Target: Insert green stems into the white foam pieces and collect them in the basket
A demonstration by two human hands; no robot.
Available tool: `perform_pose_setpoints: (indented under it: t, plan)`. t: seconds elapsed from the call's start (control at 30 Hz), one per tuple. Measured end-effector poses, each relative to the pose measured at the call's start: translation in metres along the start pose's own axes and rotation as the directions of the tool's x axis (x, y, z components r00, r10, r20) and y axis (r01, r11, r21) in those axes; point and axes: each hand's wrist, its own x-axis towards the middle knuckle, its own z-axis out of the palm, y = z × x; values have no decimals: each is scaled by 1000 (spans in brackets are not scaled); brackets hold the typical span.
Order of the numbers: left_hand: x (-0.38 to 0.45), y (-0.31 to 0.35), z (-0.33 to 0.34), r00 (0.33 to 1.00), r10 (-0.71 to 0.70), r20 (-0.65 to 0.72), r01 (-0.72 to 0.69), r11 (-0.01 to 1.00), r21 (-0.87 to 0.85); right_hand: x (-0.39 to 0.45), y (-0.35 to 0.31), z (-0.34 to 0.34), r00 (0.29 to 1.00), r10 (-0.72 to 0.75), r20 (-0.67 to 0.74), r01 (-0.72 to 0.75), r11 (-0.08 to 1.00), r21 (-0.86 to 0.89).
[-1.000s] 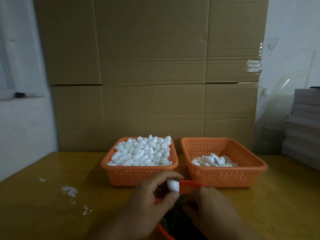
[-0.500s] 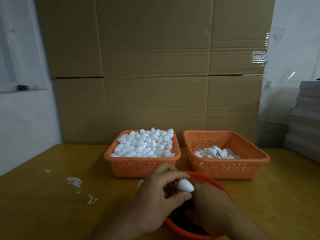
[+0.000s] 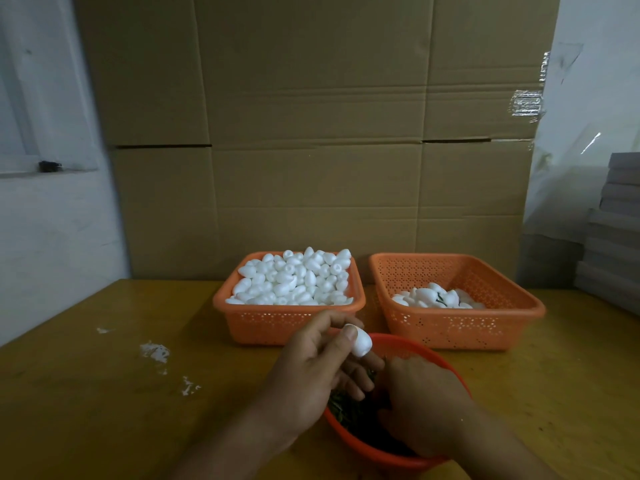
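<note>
- Left basket [image 3: 289, 315] on the counter [image 3: 104, 393]: heaped with bare foam pieces [image 3: 294, 280]; most of the work is left.
- Left hand [image 3: 311, 368]: thumb and forefinger pinch one foam piece [image 3: 360, 342] above the round bowl [image 3: 398, 459].
- Right hand [image 3: 420, 407]: down among the green stems [image 3: 341, 408] in the bowl; cannot tell whether it grips one.
- Right basket [image 3: 457, 329]: only a small layer of stemmed pieces [image 3: 436, 299].

Orange baskets [image 3: 457, 327]: perforated plastic | foam pieces [image 3: 294, 278]: matt white foam | table [image 3: 104, 393]: smooth yellowish wood, slight sheen | boxes [image 3: 311, 116]: matt brown cardboard | bowl [image 3: 391, 459]: glossy red plastic
</note>
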Motion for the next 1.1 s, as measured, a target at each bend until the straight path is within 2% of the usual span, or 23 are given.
perform_pose_setpoints:
  t: [0.1, 0.23, 0.47, 0.67, 0.77, 0.87, 0.93, 1.0, 1.1]
  plan:
    - [1, 2, 0, 996, -87, -12, 85, 987, -139, 0, -1, 0, 1000, 12, 0, -12, 1000, 16]
    - [1, 5, 0, 987, -157, -19, 149, 963, -226, -2, 0, -2, 998, 40, -55, -34, 995, 98]
    - [1, 7, -3, 970, -242, -7, 230, 932, -281, -5, 2, -8, 972, 65, -225, 12, 946, 324]
    - [1, 8, -4, 965, -264, -3, 250, 920, -302, -8, 2, -11, 970, 54, -239, 38, 930, 366]
    - [0, 9, -6, 960, -279, -4, 264, 913, -310, -8, 4, -12, 973, 72, -220, 38, 889, 457]
    - [1, 9, -6, 955, -297, -11, 278, 907, -316, -8, 5, -13, 962, 130, -241, 36, 812, 583]
    - [1, 9, -7, 952, -306, -24, 281, 901, -331, -8, 6, -15, 949, 177, -262, 55, 724, 687]
    - [1, 9, -7, 946, -322, -43, 287, 890, -355, -9, 5, -19, 942, 206, -265, 99, 585, 805]
    - [2, 8, -8, 937, -343, -64, 296, 879, -375, -12, 2, -24, 934, 200, -296, 228, 305, 925]
